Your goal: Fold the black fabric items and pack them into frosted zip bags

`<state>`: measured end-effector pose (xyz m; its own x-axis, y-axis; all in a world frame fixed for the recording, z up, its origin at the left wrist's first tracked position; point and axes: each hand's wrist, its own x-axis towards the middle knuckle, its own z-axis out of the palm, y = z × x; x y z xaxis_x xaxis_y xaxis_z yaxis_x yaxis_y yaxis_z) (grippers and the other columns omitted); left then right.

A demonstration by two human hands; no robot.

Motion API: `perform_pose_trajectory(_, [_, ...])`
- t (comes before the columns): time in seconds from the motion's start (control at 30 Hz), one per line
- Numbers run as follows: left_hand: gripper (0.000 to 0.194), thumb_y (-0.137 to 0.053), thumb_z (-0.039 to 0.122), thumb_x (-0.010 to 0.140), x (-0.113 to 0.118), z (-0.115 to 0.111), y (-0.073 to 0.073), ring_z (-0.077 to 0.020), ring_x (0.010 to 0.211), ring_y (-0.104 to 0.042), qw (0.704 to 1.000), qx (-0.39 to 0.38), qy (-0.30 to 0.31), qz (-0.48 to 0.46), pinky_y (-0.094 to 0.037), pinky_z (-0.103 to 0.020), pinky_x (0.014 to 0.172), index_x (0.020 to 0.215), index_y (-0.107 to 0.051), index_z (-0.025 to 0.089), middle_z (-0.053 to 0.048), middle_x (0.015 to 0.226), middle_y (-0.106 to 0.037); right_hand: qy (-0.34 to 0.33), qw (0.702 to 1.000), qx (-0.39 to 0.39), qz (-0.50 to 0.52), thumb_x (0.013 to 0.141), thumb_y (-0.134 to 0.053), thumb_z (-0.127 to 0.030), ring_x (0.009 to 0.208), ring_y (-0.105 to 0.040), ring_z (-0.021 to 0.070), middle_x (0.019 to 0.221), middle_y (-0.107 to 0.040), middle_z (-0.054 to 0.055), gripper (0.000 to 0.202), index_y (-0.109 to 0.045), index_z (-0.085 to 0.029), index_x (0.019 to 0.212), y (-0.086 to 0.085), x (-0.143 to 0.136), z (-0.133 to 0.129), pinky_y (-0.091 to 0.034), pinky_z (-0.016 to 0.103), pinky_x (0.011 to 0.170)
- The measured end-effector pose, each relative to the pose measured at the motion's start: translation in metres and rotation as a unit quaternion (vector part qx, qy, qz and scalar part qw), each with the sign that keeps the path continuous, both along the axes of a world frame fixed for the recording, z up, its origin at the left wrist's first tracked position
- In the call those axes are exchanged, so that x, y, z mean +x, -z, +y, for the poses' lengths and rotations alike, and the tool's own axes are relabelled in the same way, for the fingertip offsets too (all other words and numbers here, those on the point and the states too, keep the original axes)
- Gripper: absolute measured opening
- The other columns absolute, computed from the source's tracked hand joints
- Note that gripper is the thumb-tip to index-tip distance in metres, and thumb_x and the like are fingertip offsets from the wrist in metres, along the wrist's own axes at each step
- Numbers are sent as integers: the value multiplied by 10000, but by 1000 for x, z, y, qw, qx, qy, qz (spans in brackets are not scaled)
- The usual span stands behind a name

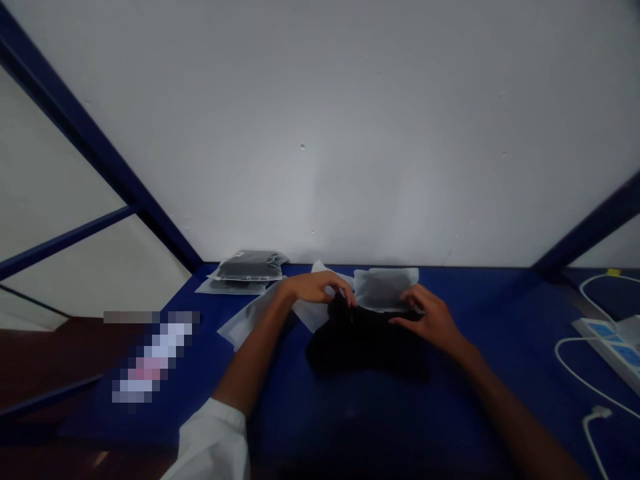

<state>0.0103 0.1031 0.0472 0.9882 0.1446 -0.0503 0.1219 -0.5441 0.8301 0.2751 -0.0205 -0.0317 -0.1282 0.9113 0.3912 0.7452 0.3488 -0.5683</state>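
A black cloth item [367, 343] lies on the blue table [480, 427] in front of me, its folds too dark to make out. My left hand [323, 288] is at its upper left part, fingers bent down and closed on the black cloth. At the upper right edge is my right hand [425, 317], thumb and fingers apart, the thumb touching the cloth. Just behind the cloth lies a frosted bag [383, 288] with something dark inside, close to the right fingertips. More translucent bags [313, 313] lie under and beside my left wrist.
Packed bags with dark contents [250, 267] are stacked at the table's back left. A white power strip [607, 347] and white cables [575, 377] are on the right. A pale wall [350, 133] rises behind; a blurred patch covers the left.
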Motion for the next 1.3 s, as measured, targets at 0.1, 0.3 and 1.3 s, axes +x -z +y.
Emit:
perform_pose_trajectory(0.1, [171,-557,146,832,22,-14,7,-158,908,-611,997,13,-51,-48,-451,-256,813,981,-640,156,-54,980,-668,-30,996,-81,7,724,-714,-406,484,-472,129,524,-508,-40,272,-544,-206,654,3,-1,0,-373,255,504])
perform_pose_trajectory(0.3, [265,-554,378,875,72,-50,45,-217,887,-608,964,207,-161,47,-448,-311,779,1067,-617,206,-53,951,-668,-76,984,-147,69,849,-512,-314,689,-635,190,738,-680,20,171,-650,-214,839,-7,10,2,-482,301,639])
perform_pose_trajectory(1.3, [385,-385,489,932,42,-36,14,-234,919,-603,901,256,-319,141,-453,-336,769,1074,-471,142,-128,1029,-631,-15,933,-229,277,516,-847,-353,923,-673,304,944,-739,51,471,-692,-203,934,-13,-3,-2,-525,456,852])
